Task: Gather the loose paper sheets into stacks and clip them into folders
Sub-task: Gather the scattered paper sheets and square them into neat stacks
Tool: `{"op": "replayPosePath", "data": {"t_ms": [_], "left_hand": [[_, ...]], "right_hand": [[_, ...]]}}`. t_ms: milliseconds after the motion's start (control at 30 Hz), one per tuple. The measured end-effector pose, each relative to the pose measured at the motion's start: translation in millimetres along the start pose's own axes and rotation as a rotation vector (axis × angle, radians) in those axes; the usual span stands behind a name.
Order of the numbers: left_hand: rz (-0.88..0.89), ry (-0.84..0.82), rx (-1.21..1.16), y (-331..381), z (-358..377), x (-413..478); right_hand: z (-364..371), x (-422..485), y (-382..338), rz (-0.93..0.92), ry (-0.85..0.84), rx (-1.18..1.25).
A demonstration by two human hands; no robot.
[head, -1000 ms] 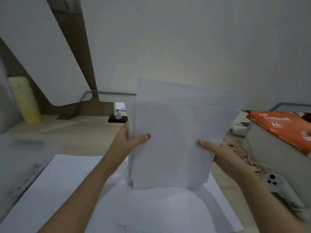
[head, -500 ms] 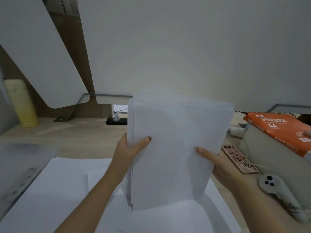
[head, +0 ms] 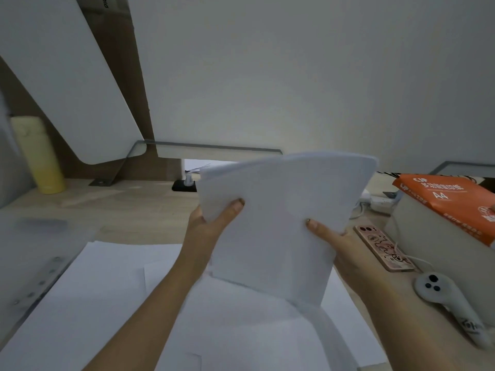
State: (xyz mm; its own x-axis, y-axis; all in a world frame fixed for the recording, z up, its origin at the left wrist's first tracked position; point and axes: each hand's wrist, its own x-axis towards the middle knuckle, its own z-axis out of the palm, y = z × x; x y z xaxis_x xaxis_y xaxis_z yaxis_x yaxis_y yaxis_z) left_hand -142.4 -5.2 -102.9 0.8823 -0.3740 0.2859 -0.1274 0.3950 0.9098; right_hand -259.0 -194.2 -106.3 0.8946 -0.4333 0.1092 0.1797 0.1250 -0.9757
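A stack of white paper sheets [head: 281, 223] stands on its lower edge, tilted a little to the right, above loose white sheets [head: 107, 303] spread over the desk. My left hand [head: 211, 223] grips the stack's left edge, thumb on the front. My right hand [head: 329, 236] holds the right edge, thumb across the front. The stack's top edges look nearly even. A translucent folder [head: 29, 253] with a metal clip strip lies at the left of the desk.
An orange A4 paper ream [head: 444, 202] sits on a box at the right. A pink phone [head: 385, 247] and a white controller [head: 450, 303] lie beside my right forearm. A yellow bottle [head: 37, 153] stands at the back left. Grey panels rise behind the desk.
The sheets, uneven at the top a second ago, have dropped level and the stack now leans to the right. Both hands kept their hold on its sides.
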Motion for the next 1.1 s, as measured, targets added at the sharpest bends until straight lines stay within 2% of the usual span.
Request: {"op": "replayPosePath", "data": {"t_ms": [133, 400, 533, 633, 733, 900, 1100], "left_hand": [[-0.006, 0.017, -0.002, 9, -7, 6], [-0.042, 0.026, 0.025, 7, -2, 5], [-0.049, 0.068, -0.043, 5, 7, 0], [0.039, 0.017, -0.101, 23, 9, 2], [0.074, -0.014, -0.05, 23, -4, 0], [-0.125, 0.089, 0.0, -23, -12, -21], [-0.114, 0.08, 0.014, -32, -8, -28]], "right_hand": [[-5, 0, -1, 0.01, -0.034, -0.058], [-6, 0, 6, 0.041, -0.053, -0.023], [7, 2, 8, -0.024, 0.05, -0.003], [7, 5, -4, -0.11, 0.077, 0.039], [1, 0, -1, -0.122, 0.095, 0.027], [7, -14, 35, -0.02, 0.163, -0.026], [10, -18, 42, -0.049, 0.274, 0.011]]}}
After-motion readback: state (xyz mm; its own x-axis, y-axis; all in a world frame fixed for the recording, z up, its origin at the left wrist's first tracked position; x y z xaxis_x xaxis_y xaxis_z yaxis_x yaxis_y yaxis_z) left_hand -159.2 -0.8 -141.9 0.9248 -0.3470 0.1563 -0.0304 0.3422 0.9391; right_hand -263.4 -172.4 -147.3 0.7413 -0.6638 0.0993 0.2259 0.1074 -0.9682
